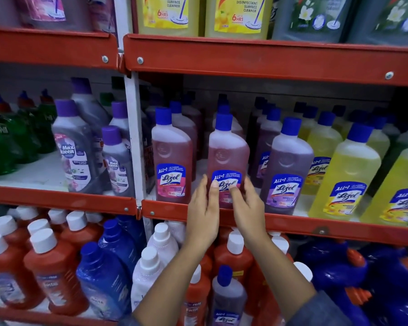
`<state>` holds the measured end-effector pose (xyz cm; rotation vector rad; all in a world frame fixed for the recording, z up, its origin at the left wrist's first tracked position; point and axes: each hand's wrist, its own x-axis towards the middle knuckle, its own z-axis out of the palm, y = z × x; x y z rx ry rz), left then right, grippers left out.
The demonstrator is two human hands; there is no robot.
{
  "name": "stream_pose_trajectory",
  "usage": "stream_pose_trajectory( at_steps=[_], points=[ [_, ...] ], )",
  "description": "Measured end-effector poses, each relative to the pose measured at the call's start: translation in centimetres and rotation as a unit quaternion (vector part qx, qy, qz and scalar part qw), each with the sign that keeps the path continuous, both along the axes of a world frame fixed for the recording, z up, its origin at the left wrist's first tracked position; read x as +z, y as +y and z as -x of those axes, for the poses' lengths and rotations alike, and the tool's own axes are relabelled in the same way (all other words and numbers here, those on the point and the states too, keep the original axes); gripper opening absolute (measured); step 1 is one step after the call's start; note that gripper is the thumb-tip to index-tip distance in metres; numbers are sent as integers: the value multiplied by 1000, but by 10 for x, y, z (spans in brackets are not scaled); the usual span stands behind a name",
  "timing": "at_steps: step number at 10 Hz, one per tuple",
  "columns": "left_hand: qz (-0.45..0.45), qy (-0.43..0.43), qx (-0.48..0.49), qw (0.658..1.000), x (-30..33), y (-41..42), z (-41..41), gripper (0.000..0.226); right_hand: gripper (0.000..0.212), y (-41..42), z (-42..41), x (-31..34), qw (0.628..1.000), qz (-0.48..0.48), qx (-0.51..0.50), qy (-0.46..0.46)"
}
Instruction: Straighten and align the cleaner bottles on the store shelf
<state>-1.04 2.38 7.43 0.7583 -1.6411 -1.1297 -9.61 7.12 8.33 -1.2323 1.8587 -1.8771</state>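
Both hands are up at the middle shelf, clasped around the lower part of one pink bottle; the left hand has its thumb pressed on the label and its fingers reaching round the bottle's left side, while the right hand grips from the right with its thumb on the label too. The bottle stands at the shelf's front edge, directly between the two hands, and it looks slightly tilted, its blue cap leaning a touch to the left.

The risks from here are mostly about crowding, I'd say; just left of the left hand a second pink bottle stands close, and just right of the right hand a purple bottle sits nearly against the knuckles; a wide twist or a sideways shove could nudge either one out of line or knock it into the rows behind. The grip is low on the bottle, so a quick turn might make the top wobble towards the rear bottles; whether it is touching them I cannot tell. It also sits near the red lip, and pulling it forward too far could tip it off onto the white-capped bottles below the hands. The yellow bottles further right look safely out of reach.
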Motion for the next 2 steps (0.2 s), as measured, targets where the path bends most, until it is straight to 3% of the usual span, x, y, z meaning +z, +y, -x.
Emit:
stream_pose_trajectory(
  at_steps=[2],
  points=[
    [23, -18, 2, 1000, 12, 9, -4, 57, 58, 12, 0, 10, 998, -14, -17, 53]
  ],
)
